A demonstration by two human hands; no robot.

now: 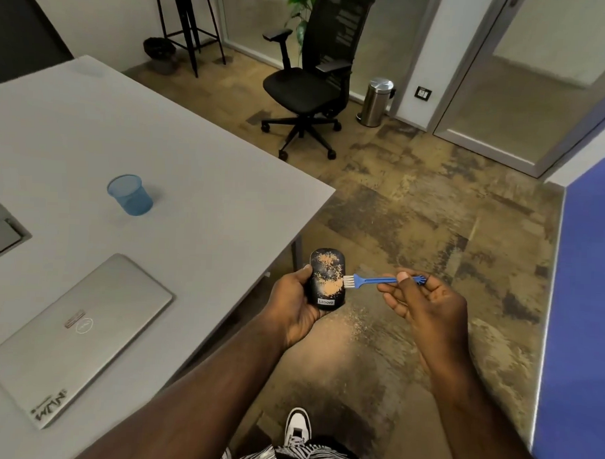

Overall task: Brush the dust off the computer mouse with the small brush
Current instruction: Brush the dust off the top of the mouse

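1. The left hand [293,306] holds the computer mouse [327,279] out past the corner of the counter [179,177], above the floor [414,233]. The fingers are clamped on the mouse — the thumb [304,274] lies along its left edge, and the palm cups its lower end.
2. The mouse is black, top side up, with a "Lenovo" label at the near end. Tan dust covers much of its top in patches.
3. The right hand [425,302] holds the small brush [378,280] by the end of its blue handle, the fingers pinched together on it with the thumb on top. The handle runs roughly level, pointing left toward the mouse.
4. The white bristles [348,280] touch the right edge of the mouse, about halfway along its length.
5. Fine tan specks lie scattered on the floor just below the hands.
6. On the counter, well apart from the hands, a closed silver laptop [81,335] lies flat, and farther back a blue mesh cup [130,194] stands upright.
7. Across the room stand a black office chair [313,78] and, near it by the wall, a steel pedal bin [377,101].
8. At the bottom edge a white shoe [297,426] and striped black-and-white clothing show — the person is standing over the floor beside the counter.
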